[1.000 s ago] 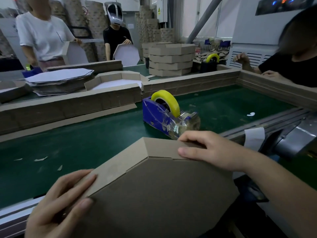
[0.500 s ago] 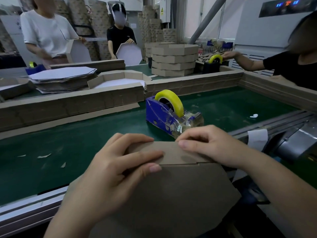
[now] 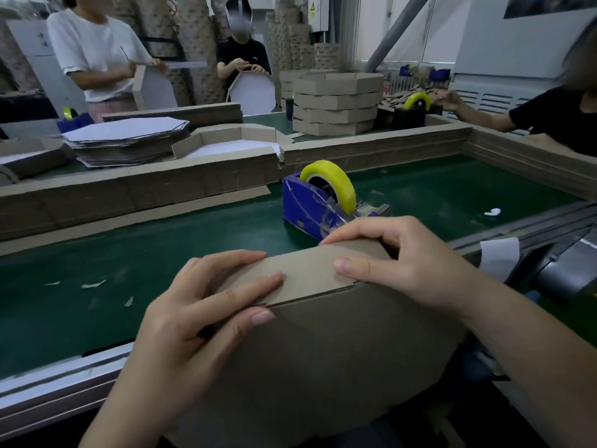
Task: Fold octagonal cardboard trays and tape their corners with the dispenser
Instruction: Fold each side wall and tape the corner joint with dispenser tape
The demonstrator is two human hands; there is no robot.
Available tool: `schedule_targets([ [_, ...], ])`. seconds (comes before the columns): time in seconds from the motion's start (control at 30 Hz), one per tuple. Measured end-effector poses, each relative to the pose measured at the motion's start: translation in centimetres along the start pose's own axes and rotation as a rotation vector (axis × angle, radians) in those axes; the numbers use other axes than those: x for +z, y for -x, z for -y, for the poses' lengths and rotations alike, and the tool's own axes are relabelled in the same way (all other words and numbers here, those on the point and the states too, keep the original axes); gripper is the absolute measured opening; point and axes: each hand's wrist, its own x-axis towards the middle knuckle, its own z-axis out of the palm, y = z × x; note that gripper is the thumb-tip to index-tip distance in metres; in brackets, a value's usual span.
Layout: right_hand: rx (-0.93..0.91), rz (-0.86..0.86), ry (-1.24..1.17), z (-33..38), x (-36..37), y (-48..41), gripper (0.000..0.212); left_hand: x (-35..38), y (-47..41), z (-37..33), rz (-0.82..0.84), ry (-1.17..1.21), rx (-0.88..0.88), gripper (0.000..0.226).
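A brown octagonal cardboard tray (image 3: 339,357) stands tilted in front of me with its underside toward the camera. Its top side flap is folded away from me. My left hand (image 3: 193,312) grips the flap's left end, fingers lying across the corner joint. My right hand (image 3: 397,263) grips the flap's right end, thumb on the near face and fingers curled over the top edge. Just behind the tray, a blue tape dispenser (image 3: 307,205) with a yellow tape roll (image 3: 332,182) sits on the green belt (image 3: 97,276).
A low wall of stacked cardboard strips (image 3: 135,195) borders the belt behind and to the right. Beyond it lie flat tray blanks (image 3: 129,137), a folded tray (image 3: 232,140) and a stack of finished trays (image 3: 336,105). Three other people work nearby. Small scraps dot the belt.
My left hand came up from the tray's lower left edge to the top flap. The tray has turned so the flap lies level, and both hands now hold it closer to the dispenser.
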Motion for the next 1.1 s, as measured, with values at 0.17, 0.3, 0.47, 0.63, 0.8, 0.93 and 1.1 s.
schedule_targets([
  [0.17,0.004,0.038,0.013,-0.5,0.2,0.0,0.029,-0.2,-0.1,0.0,0.020,-0.024,0.017,0.032],
  [0.3,0.000,0.035,-0.023,-0.6,-0.1,-0.1,0.030,-0.4,-0.4,0.0,0.024,-0.042,0.035,0.032],
  [0.47,-0.015,0.034,-0.013,-1.4,0.8,-0.3,0.034,-0.5,-0.3,0.5,0.082,-0.048,-0.006,0.034],
  [0.63,-0.059,0.050,0.028,-1.2,1.3,-0.7,0.031,-0.3,-0.7,0.4,0.153,-0.081,-0.047,0.043],
  [0.8,-0.082,0.043,0.098,-1.3,1.5,-0.8,0.033,0.0,-0.7,0.5,0.120,0.031,-0.140,0.046],
  [0.93,-0.109,0.019,0.177,-1.4,1.7,-0.9,0.035,0.1,-0.5,0.7,0.092,0.118,-0.177,0.046],
  [1.1,-0.123,0.027,0.206,-1.6,1.6,-1.2,0.036,0.1,-0.4,0.7,0.067,0.087,-0.177,0.043],
])
